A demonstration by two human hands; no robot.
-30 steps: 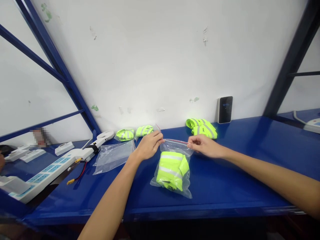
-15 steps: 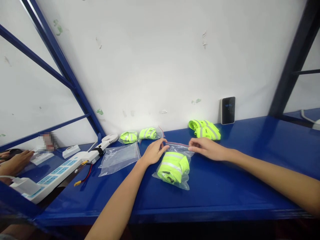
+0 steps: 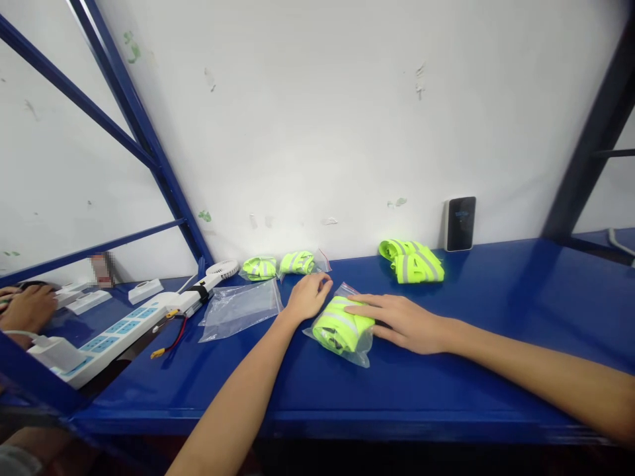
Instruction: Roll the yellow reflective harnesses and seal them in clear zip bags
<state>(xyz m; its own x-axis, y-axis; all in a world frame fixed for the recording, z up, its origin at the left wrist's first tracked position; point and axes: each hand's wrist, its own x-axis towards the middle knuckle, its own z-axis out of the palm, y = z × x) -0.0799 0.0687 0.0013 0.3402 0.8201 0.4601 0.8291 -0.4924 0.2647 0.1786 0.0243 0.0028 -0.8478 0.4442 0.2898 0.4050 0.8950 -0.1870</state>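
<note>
A clear zip bag lies on the blue bench with a folded neon-yellow reflective vest sealed or tucked inside, its mouth turned toward the upper right. My right hand rests flat across the bag's right side, fingers on top of the plastic. My left hand sits just up and left of the bag, fingertips close to its top corner, holding nothing. Behind it lie two small neon bundles in plastic. A flat empty-looking clear bag lies to the left of my left forearm.
A neon reflective bundle lies at the back, near a black wall-leaning device. On the left are a white power strip, a small white fan and a red-and-black wire. A co-worker's hand shows far left.
Both hands have let go of the bag's red-edged mouth. The right hand has moved down onto the bag, which now lies flatter and turned. The view has shifted slightly.
</note>
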